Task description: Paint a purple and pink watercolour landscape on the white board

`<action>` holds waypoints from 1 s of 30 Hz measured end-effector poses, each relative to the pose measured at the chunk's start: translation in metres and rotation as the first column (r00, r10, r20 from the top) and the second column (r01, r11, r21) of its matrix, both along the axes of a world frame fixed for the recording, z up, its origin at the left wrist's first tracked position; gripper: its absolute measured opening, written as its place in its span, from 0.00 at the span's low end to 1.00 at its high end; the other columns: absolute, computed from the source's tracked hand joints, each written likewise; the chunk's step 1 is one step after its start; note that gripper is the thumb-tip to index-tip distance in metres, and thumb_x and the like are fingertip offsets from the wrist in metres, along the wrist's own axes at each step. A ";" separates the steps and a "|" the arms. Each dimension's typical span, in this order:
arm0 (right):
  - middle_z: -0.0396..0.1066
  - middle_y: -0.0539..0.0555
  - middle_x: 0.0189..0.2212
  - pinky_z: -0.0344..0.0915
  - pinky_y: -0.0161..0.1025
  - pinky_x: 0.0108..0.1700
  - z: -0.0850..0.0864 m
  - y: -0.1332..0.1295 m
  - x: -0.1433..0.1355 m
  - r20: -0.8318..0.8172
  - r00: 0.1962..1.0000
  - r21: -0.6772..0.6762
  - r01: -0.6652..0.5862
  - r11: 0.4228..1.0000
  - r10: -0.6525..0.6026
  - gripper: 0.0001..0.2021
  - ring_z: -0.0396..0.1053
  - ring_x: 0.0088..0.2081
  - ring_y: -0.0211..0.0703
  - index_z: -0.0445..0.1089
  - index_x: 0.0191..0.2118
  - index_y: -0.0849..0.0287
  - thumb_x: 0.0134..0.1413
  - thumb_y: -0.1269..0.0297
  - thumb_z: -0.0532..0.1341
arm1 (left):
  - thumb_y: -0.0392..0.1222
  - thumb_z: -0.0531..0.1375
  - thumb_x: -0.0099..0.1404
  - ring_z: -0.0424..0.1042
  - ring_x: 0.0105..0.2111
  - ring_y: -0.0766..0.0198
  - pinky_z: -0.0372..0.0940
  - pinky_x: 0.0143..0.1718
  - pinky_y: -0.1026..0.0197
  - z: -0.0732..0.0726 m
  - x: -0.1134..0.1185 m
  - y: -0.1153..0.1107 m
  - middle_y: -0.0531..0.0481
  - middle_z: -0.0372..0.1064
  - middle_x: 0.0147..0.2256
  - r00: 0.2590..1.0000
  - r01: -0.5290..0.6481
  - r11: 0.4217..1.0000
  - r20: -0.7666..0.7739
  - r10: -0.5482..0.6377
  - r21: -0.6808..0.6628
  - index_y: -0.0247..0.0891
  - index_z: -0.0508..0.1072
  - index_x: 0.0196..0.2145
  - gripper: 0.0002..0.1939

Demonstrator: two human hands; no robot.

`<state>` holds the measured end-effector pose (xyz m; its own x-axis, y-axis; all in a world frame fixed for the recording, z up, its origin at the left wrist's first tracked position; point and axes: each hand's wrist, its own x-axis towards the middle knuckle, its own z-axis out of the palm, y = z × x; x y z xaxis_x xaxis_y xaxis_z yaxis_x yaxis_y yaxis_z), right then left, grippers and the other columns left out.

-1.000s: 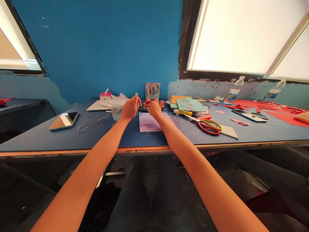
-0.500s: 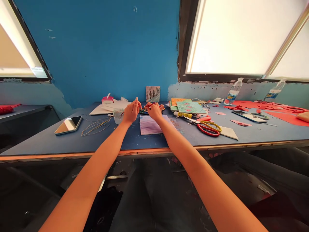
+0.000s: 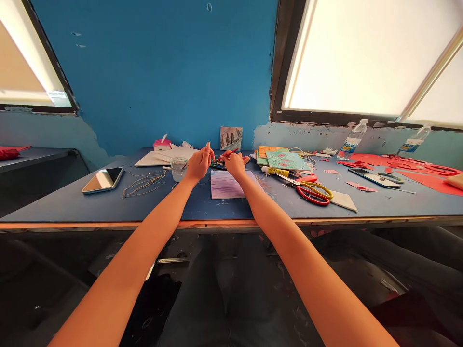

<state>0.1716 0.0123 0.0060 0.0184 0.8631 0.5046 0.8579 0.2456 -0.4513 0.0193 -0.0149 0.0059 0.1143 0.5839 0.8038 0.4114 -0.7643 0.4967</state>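
Observation:
My right hand (image 3: 235,162) is closed on a thin paintbrush (image 3: 232,152) with a red handle, above a dark palette (image 3: 218,165) dabbed with paint. My left hand (image 3: 200,163) is beside the palette's left side, thumb raised and fingers curled; whatever those fingers hold is hidden. Between my forearms lies a canvas board (image 3: 227,185) painted in streaky purple, partly covered by my right arm. Just left of my left hand stands a clear plastic cup (image 3: 178,169) of water, with a reddish stick showing at it.
A phone (image 3: 103,180) and gold wire loops (image 3: 146,183) lie left. Scissors (image 3: 313,193), a yellow tube (image 3: 278,171) and painted boards (image 3: 285,160) lie right. Beyond are red paper (image 3: 372,159), a bottle (image 3: 353,140) and another person's hand (image 3: 455,181). A small painting (image 3: 231,138) leans on the wall.
The view has shifted slightly. My right hand has turned a little and the brush handle shows more clearly. My left hand stays close to the palette.

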 end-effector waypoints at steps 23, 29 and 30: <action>0.80 0.58 0.42 0.48 0.52 0.56 -0.006 0.004 -0.002 -0.044 0.999 -0.010 -0.013 1.000 0.013 0.15 0.62 0.57 0.58 0.78 0.44 0.54 0.70 0.59 0.53 | 0.66 0.36 0.76 0.64 0.19 0.62 0.57 0.27 0.58 -0.001 -0.006 0.002 0.55 0.58 0.16 0.999 0.022 1.000 -0.031 -0.022 -0.015 0.41 0.65 0.28 0.34; 0.80 0.57 0.44 0.46 0.53 0.57 -0.009 0.004 0.001 0.047 0.995 0.012 -0.085 0.996 0.084 0.15 0.60 0.58 0.57 0.77 0.45 0.53 0.71 0.61 0.52 | 0.65 0.36 0.76 0.62 0.19 0.62 0.56 0.27 0.58 -0.001 -0.005 0.000 0.54 0.57 0.17 0.998 0.013 0.997 -0.053 -0.017 -0.073 0.41 0.65 0.27 0.33; 0.80 0.57 0.44 0.46 0.53 0.57 -0.010 0.004 0.002 0.061 0.993 0.021 -0.099 0.995 0.098 0.14 0.60 0.58 0.56 0.77 0.45 0.52 0.71 0.61 0.52 | 0.64 0.36 0.77 0.62 0.19 0.62 0.56 0.27 0.58 -0.001 -0.005 0.000 0.54 0.56 0.17 0.998 0.010 0.997 -0.056 -0.015 -0.080 0.41 0.65 0.28 0.33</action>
<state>0.1733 0.0162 -0.0042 -0.0970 0.8470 0.5227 0.8542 0.3404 -0.3930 0.0144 -0.0153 0.0045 0.1661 0.6438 0.7470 0.4311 -0.7287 0.5321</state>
